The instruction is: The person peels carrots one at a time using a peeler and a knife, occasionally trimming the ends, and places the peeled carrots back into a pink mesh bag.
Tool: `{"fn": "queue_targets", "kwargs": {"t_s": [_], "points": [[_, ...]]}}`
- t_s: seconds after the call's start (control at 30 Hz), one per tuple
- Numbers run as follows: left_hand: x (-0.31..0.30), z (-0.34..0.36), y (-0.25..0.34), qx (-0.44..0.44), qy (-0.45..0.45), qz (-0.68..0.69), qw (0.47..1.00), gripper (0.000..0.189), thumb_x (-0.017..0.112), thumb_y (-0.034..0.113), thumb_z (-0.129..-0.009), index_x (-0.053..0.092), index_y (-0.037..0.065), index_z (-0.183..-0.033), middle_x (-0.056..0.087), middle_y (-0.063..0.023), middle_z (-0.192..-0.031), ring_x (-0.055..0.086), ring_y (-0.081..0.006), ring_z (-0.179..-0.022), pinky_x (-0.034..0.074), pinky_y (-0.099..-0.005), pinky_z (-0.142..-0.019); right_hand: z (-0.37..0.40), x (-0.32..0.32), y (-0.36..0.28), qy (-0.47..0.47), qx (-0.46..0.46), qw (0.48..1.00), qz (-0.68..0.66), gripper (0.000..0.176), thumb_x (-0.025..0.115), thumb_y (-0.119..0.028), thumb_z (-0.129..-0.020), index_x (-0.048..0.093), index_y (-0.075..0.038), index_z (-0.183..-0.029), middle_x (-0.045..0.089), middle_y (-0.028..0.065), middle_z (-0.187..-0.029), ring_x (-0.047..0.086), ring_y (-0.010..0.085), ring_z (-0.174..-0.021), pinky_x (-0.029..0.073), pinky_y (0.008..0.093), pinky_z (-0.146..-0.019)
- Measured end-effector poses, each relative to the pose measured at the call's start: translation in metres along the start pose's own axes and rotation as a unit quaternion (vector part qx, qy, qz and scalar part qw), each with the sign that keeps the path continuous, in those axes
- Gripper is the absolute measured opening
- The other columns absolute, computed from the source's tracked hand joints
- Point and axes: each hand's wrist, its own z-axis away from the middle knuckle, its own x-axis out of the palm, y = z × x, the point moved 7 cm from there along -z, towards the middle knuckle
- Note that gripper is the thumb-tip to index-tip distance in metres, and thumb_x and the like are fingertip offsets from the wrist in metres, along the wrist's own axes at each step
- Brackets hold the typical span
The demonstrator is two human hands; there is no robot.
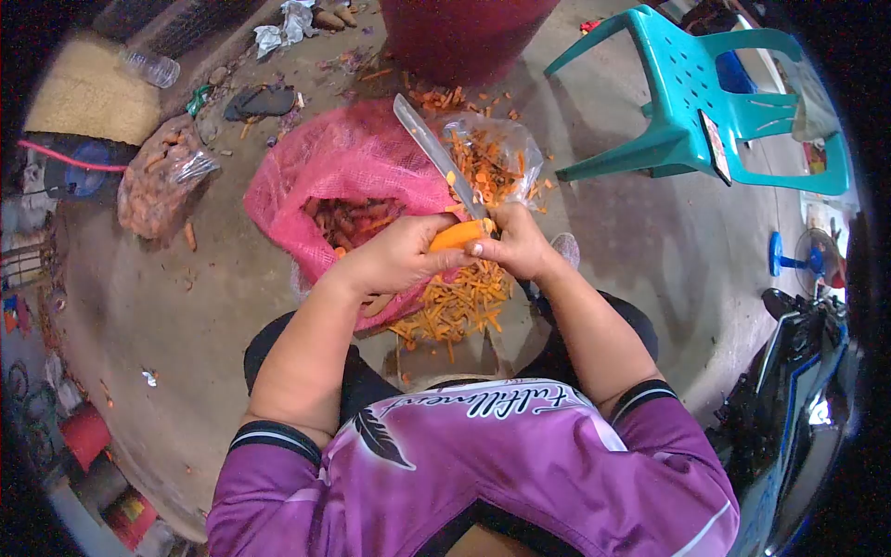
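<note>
My left hand is closed around a peeled orange carrot, held level in front of me. My right hand grips a long knife, its thumb against the carrot's end. The knife blade points forward and to the left, past the carrot; the dark handle is mostly hidden by my hand. Below both hands lies a heap of orange peelings. Just beyond my left hand, a pink mesh sack lies open with unpeeled roots inside.
A clear plastic bag with orange pieces lies ahead, near a large red tub. At the right stands a teal plastic chair with a phone-like object on it. A filled plastic bag sits at the left; a motorcycle is at far right.
</note>
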Motion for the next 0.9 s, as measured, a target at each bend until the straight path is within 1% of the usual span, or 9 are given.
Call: {"fn": "queue_targets", "kwargs": {"t_s": [0.13, 0.23, 0.33, 0.53, 0.63, 0.7, 0.77, 0.83, 0.9], "points": [[0.004, 0.003, -0.003, -0.061, -0.065, -0.058, 0.994, 0.038, 0.054, 0.032, -0.081, 0.051, 0.001, -0.102, 0.056, -0.0058, -0.084, 0.051, -0.0119, -0.074, 0.042, -0.0275, -0.065, 0.003, 0.010, -0.017, -0.039, -0.085, 0.976, 0.195, 0.043, 0.065, -0.040, -0.065, 0.059, 0.001, -0.079, 0.056, 0.0094, -0.061, 0.051, 0.0143, -0.057, 0.041, 0.0318, -0.053], [0.008, 0.006, -0.011, -0.118, -0.070, 0.076, 0.988, 0.036, 0.056, 0.027, -0.081, 0.049, 0.003, -0.107, 0.056, -0.0034, -0.085, 0.051, -0.0097, -0.075, 0.042, -0.0244, -0.065, 0.002, 0.006, -0.011, 0.032, -0.041, 0.998, 0.022, 0.044, 0.063, -0.041, -0.068, 0.056, 0.001, -0.075, 0.053, 0.0069, -0.058, 0.051, 0.0167, -0.055, 0.041, 0.0337, -0.052], [0.007, 0.002, -0.010, -0.023, -0.045, 0.213, 0.976, 0.034, 0.058, 0.018, -0.079, 0.048, 0.004, -0.109, 0.054, 0.0005, -0.082, 0.049, -0.0041, -0.069, 0.040, -0.0187, -0.055, -0.002, -0.006, 0.017, 0.081, 0.101, 0.984, -0.125, 0.046, 0.055, -0.046, -0.075, 0.050, -0.002, -0.065, 0.048, 0.0040, -0.051, 0.047, 0.0148, -0.044, 0.037, 0.0308, -0.042], [-0.007, -0.011, -0.034, -0.085, 0.043, 0.227, 0.969, 0.023, 0.052, 0.018, -0.083, 0.049, 0.006, -0.102, 0.051, 0.0008, -0.074, 0.046, -0.0061, -0.055, 0.038, -0.0196, -0.046, 0.009, -0.022, 0.047, 0.145, 0.275, 0.943, -0.117, 0.054, 0.038, -0.054, -0.082, 0.049, -0.005, -0.061, 0.044, 0.0034, -0.047, 0.041, 0.0122, -0.039, 0.031, 0.0252, -0.038], [-0.050, -0.035, 0.010, 0.001, 0.155, 0.199, 0.968, 0.022, 0.052, 0.023, -0.083, 0.049, 0.006, -0.095, 0.050, -0.0004, -0.069, 0.050, -0.0097, -0.056, 0.043, -0.0212, -0.049, 0.012, -0.026, 0.047, 0.131, 0.258, 0.952, -0.103, 0.056, 0.041, -0.055, -0.080, 0.051, -0.003, -0.061, 0.046, 0.0047, -0.049, 0.043, 0.0135, -0.040, 0.033, 0.0275, -0.039], [-0.088, -0.059, 0.076, 0.138, 0.100, 0.256, 0.951, 0.024, 0.051, 0.024, -0.083, 0.050, 0.004, -0.095, 0.054, -0.0042, -0.076, 0.054, -0.0134, -0.064, 0.046, -0.0241, -0.054, 0.012, -0.029, 0.048, 0.142, 0.254, 0.953, -0.090, 0.056, 0.041, -0.055, -0.080, 0.052, -0.003, -0.061, 0.047, 0.0051, -0.050, 0.044, 0.0141, -0.040, 0.033, 0.0279, -0.039], [-0.120, -0.063, 0.163, 0.267, 0.174, 0.224, 0.921, 0.033, 0.048, 0.031, -0.083, 0.050, 0.002, -0.099, 0.057, -0.0090, -0.088, 0.056, -0.0160, -0.076, 0.047, -0.0265, -0.061, 0.012, -0.028, 0.051, 0.137, 0.254, 0.955, -0.073, 0.060, 0.038, -0.056, -0.080, 0.054, 0.000, -0.066, 0.049, 0.0079, -0.052, 0.047, 0.0162, -0.043, 0.036, 0.0293, -0.041], [-0.120, -0.054, 0.227, 0.331, 0.133, 0.246, 0.901, 0.030, 0.045, 0.024, -0.084, 0.043, 0.002, -0.104, 0.050, -0.0135, -0.100, 0.050, -0.0227, -0.094, 0.042, -0.0336, -0.076, 0.011, -0.026, 0.059, 0.117, 0.256, 0.958, -0.052, 0.069, 0.032, -0.060, -0.080, 0.058, 0.004, -0.075, 0.052, 0.0131, -0.056, 0.053, 0.0199, -0.049, 0.042, 0.0315, -0.044], [-0.102, -0.038, 0.241, 0.351, 0.168, 0.245, 0.888, 0.028, 0.045, 0.018, -0.084, 0.041, 0.004, -0.107, 0.050, -0.0119, -0.101, 0.051, -0.0211, -0.093, 0.044, -0.0308, -0.075, 0.003, -0.030, 0.071, 0.132, 0.247, 0.960, -0.025, 0.068, 0.033, -0.059, -0.081, 0.058, 0.004, -0.076, 0.053, 0.0135, -0.058, 0.054, 0.0197, -0.049, 0.042, 0.0321, -0.046]]}}
